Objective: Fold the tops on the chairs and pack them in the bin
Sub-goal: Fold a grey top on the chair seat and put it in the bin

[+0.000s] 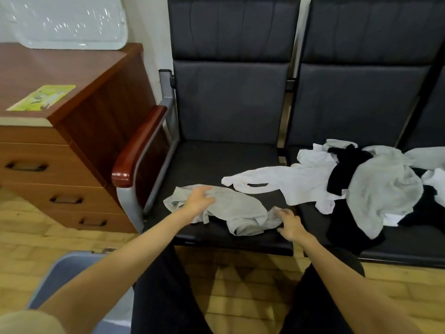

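Observation:
A crumpled grey top (pixel 236 208) lies on the front of the left chair's seat (pixel 212 160). My left hand (pixel 198 200) rests on its left part with fingers spread and nearly straight. My right hand (pixel 289 224) touches the top's right edge, fingers relaxed. A white top (pixel 284 182) stretches from the left seat onto the right seat. On the right chair (pixel 361 104) sits a heap of grey, white and black tops (pixel 375 186). The blue-grey bin (pixel 72 273) stands on the floor at lower left, partly hidden by my left arm.
A wooden drawer cabinet (pixel 60 131) stands left of the chairs, with a yellow-green sheet (pixel 42 97) on top and a clear plastic lid (pixel 65 20) behind it. The left chair's red-brown armrest (pixel 137 148) juts out beside the seat. My dark-trousered legs sit below, over a yellowish floor.

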